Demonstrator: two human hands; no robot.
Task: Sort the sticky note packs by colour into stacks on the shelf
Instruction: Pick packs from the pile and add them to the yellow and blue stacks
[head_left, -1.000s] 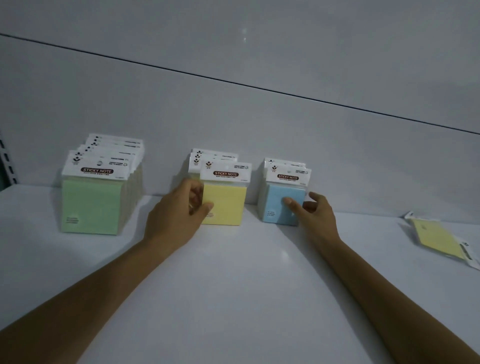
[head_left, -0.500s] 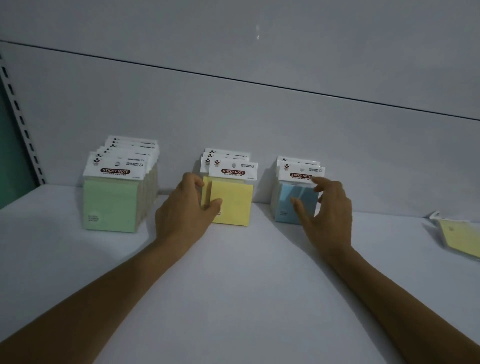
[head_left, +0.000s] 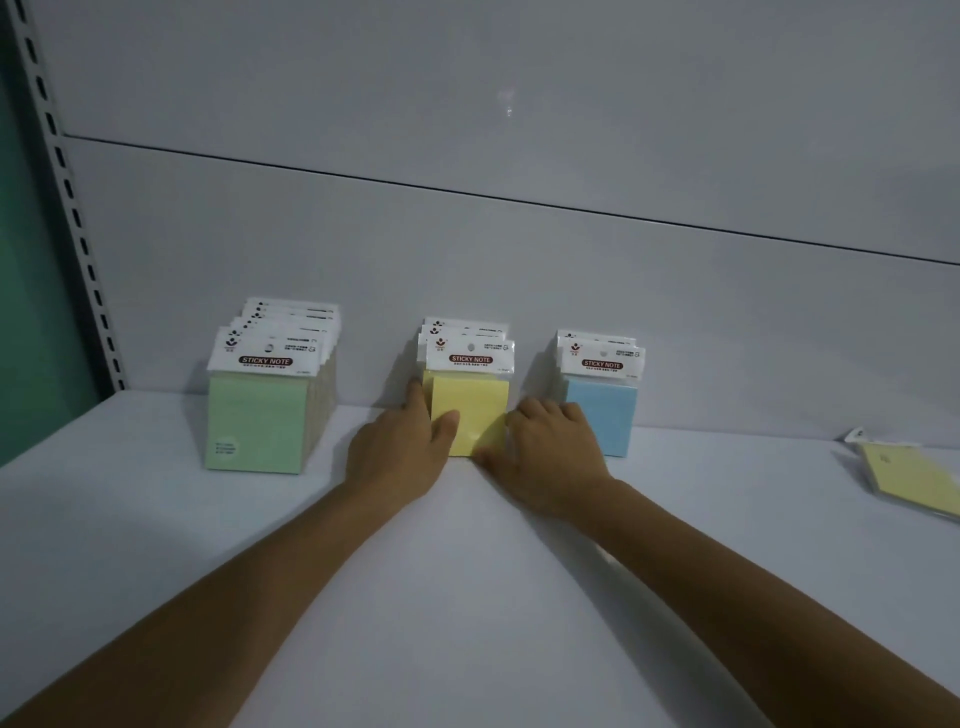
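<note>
The left hand (head_left: 400, 452) and right hand (head_left: 550, 457) gripped the yellow stack (head_left: 475, 410).
Right fingertips were hidden beside the blue stack (head_left: 602, 415).

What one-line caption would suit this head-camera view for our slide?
Left hand and right hand hold the yellow stack, between green stack and blue stack; a loose yellow pack lies far right.

The white shelf (head_left: 467, 597) bears green sticky note packs (head_left: 257, 421) left, yellow packs (head_left: 475, 410) centre, blue packs (head_left: 605, 415) right, a loose yellow pack (head_left: 914, 478) farther right.
</note>
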